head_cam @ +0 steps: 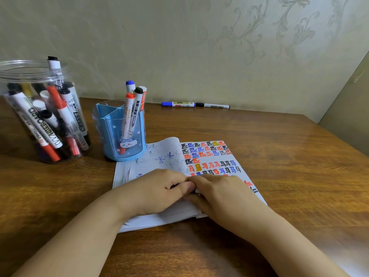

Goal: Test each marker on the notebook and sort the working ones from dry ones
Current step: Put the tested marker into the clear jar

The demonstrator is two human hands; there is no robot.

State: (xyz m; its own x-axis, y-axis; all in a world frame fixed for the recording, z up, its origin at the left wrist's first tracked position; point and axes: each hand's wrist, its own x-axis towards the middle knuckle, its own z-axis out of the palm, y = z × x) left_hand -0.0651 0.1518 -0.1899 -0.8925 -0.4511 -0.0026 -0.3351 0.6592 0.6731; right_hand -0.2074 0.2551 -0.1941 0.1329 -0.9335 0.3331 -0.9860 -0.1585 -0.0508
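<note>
Blue marker [178,184], barely visible, is being gripped by left hand [159,191] and right hand [217,193] over the notebook [211,156]; probably uncapping, test stroke next.

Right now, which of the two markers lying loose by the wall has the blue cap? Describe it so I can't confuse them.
Look along the far edge of the wooden table, against the wall. Two markers lie end to end there. The blue-capped marker is the left one, nearer the blue pen holder; the black-capped marker lies to its right.

Two bare forearms, no sleeves, left hand [159,188], right hand [217,192], no rings visible
</note>
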